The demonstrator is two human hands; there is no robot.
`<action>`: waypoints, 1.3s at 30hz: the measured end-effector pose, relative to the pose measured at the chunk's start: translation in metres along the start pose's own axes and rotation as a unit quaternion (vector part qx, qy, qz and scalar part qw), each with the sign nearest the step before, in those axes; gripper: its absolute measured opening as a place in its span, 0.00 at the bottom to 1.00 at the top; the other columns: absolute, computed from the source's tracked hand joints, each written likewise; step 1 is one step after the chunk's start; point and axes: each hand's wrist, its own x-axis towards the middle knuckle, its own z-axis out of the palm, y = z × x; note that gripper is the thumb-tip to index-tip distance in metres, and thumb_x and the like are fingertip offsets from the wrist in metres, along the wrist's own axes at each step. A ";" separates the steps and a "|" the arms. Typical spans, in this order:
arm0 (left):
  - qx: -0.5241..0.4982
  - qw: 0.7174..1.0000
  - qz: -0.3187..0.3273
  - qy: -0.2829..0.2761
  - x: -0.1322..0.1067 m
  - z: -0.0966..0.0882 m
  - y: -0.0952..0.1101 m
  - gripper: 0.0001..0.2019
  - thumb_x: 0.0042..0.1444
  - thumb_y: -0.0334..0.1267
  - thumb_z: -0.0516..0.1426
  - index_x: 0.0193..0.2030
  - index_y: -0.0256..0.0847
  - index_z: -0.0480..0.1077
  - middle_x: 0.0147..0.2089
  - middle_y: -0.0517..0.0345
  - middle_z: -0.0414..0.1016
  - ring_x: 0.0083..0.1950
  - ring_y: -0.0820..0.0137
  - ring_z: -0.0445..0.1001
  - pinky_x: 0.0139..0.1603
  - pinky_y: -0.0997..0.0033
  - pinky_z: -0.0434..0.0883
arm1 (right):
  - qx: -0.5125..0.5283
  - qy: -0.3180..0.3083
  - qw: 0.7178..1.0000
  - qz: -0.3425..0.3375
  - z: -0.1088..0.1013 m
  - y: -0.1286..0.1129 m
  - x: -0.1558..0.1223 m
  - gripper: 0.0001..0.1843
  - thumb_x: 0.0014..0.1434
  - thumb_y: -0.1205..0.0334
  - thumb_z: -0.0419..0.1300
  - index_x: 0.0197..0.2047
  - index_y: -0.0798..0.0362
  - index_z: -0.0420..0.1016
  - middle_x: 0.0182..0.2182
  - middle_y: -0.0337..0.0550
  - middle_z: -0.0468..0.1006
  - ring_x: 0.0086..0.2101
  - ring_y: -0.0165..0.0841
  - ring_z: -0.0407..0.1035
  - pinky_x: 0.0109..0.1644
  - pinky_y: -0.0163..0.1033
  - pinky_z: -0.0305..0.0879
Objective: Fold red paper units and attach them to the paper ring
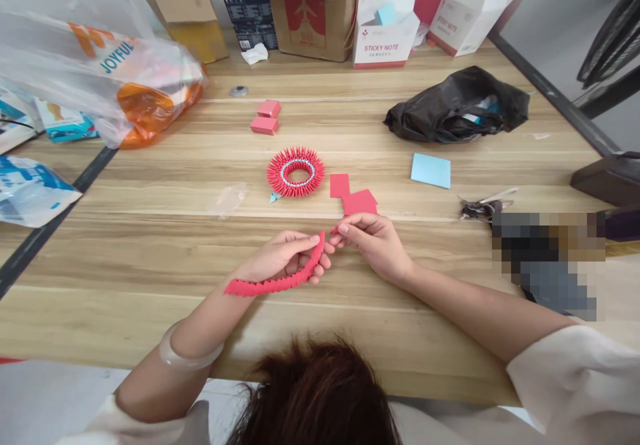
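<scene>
My left hand is closed on a curved strip of interlocked red folded-paper pieces, whose tail lies back along my wrist. Close to the strip's upper end, my right hand pinches a small red folded-paper piece, mostly covered by the fingers. Just beyond the right hand lie flat red paper squares and a separate red square. A spiky ring of red folded paper with a pale blue inner band rests farther up the table. A small blue folded piece pokes out at its lower left edge.
Two red paper blocks lie beyond the ring. To the right are a blue note pad, a black plastic bag and keys. A JOYFUL plastic bag stands left; cardboard boxes and a sticky-note box line the back.
</scene>
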 end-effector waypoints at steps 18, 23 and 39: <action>-0.007 1.000 -0.029 -0.006 -0.004 0.002 0.006 0.10 0.52 0.40 0.61 0.30 0.34 0.68 0.21 0.59 0.73 0.14 0.82 0.67 0.13 0.89 0.63 | 0.021 -0.094 0.994 0.043 0.001 -0.003 -0.004 0.14 0.49 0.62 0.68 0.41 0.55 0.77 0.25 0.39 0.79 0.23 0.26 0.73 0.29 0.33 0.72; 0.040 0.999 -0.031 -0.008 -0.002 0.002 0.004 0.12 0.53 0.41 0.61 0.29 0.32 0.71 0.21 0.58 0.74 0.16 0.81 0.68 0.14 0.88 0.65 | 0.028 -0.123 0.991 0.048 0.004 -0.005 -0.005 0.09 0.49 0.63 0.67 0.35 0.56 0.79 0.25 0.40 0.80 0.22 0.26 0.73 0.28 0.32 0.73; -0.048 0.992 -0.085 -0.079 -0.007 -0.008 0.005 0.08 0.48 0.35 0.63 0.26 0.30 0.73 0.19 0.55 0.75 0.13 0.78 0.69 0.10 0.89 0.63 | 0.130 -0.078 0.983 0.103 0.000 -0.010 0.000 0.05 0.45 0.64 0.70 0.28 0.53 0.80 0.24 0.38 0.80 0.20 0.24 0.71 0.26 0.30 0.70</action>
